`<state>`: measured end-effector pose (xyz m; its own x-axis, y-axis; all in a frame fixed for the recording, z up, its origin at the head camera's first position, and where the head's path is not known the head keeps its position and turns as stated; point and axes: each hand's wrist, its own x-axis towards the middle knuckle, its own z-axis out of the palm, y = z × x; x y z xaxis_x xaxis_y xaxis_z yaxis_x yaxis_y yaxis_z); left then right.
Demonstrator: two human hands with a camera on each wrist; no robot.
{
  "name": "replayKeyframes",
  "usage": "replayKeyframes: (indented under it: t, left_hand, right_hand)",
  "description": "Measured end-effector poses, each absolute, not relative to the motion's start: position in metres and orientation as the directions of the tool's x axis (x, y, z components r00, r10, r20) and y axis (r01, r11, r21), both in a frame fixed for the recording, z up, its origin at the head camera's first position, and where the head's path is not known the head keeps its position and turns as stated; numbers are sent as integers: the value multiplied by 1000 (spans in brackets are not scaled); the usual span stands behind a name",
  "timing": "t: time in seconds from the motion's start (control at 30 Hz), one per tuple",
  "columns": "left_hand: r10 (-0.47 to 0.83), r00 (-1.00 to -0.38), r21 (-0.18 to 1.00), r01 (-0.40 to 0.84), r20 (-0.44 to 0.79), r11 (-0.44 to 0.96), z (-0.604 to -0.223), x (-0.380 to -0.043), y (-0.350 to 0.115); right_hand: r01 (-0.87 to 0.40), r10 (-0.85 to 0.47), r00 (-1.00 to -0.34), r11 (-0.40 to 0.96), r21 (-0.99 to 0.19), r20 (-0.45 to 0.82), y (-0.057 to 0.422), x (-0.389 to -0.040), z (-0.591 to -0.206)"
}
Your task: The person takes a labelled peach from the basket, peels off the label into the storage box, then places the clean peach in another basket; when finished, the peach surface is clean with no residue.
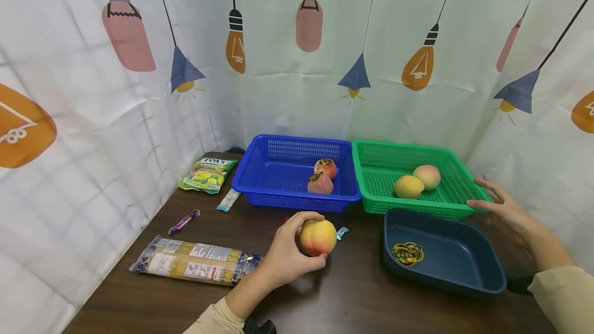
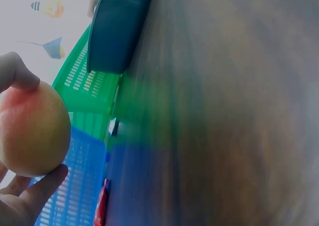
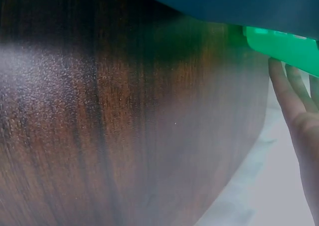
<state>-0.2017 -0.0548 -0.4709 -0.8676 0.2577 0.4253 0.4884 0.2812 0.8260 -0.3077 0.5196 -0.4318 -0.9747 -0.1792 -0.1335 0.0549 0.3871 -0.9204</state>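
My left hand grips a yellow-red peach between thumb and fingers, above the table in front of the blue basket. In the left wrist view the peach shows between the thumb and fingertips. At the right end of the green basket, my right hand touches the rim with extended fingers and thumb. The right wrist view has those fingers against the basket's outer side. Two peaches, one yellow and one pinkish, lie in the green basket.
Two reddish peaches with dark stickers sit in the blue basket. A dark blue tray holding round black-and-gold stickers stands before the green basket. Noodle pack, candy bag and small wrapped sweets lie leftward.
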Motion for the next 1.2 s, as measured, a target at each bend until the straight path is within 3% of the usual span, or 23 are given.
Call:
replayKeyframes:
  t: [0.17,0.33,0.57,0.73,0.93,1.2]
  left_hand:
    - [312,-859,844,484,407,230,-471,-197,-44]
    - [404,-809,845,516,426,141,-458,-196,-26]
    - [453,-729,787,611,513,90,-399,-207,6]
    - [469,-696,746,657,544,110,-354,-236,27]
    - [515,-727,740,630,455,236,-328,-282,44]
    - [497,-811,759,525,310,385,-330,-329,65]
  right_hand:
    - [46,-180,-975,413,-909,-131,519,-308,-437]
    - [38,-184,-976,398,-917,-120,516,-307,-441]
    - [40,-194,-973,380,-924,-122,521,-302,-446]
    - [31,-200,-975,317,-948,-99,523,-301,-447]
    - [15,-212,-975,235,-972,-66,521,-299,-448]
    - [35,-206,-976,185,-982,-74,517,-301,-444]
